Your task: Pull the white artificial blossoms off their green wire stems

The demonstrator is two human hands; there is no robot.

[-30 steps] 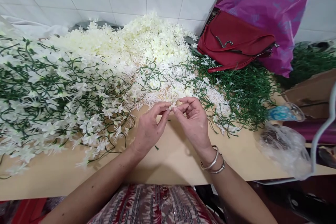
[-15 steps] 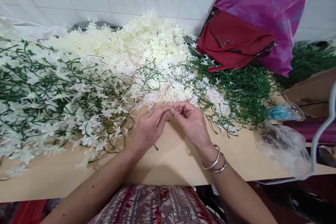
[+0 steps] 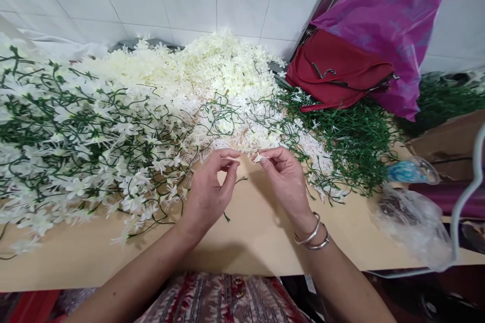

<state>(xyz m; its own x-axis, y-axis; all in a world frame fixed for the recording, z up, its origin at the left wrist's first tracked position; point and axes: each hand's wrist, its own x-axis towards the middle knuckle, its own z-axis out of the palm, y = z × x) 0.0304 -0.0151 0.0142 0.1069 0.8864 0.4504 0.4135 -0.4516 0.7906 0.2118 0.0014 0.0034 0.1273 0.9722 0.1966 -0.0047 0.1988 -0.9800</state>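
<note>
Between the thumb and forefinger of my right hand [image 3: 286, 181] is a small white artificial flower piece [image 3: 259, 158]. My left hand [image 3: 208, 192] is to its left, apart from it, with thumb and forefinger spread and nothing visible between their tips. Dark green stem ends [image 3: 226, 216] show beside the left hand; whether they lie on the table or are tucked in the hand, I cannot tell. Just beyond both hands lie white stamen-like strands and loose white blossoms [image 3: 227, 126].
Stemmed white flowers [image 3: 125, 141] heap up on the left, with cream blossoms [image 3: 223, 65] against the tiled wall. Green stems [image 3: 356, 146] pile at right beneath a red handbag [image 3: 337, 70]. A purple bag [image 3: 397, 20], a clear plastic bag [image 3: 417, 227] and cardboard [image 3: 450, 136] are further right.
My hands were together at the fingertips and have now drawn apart. The left thumb and forefinger have opened, while the white flower piece shows in my right fingers.
</note>
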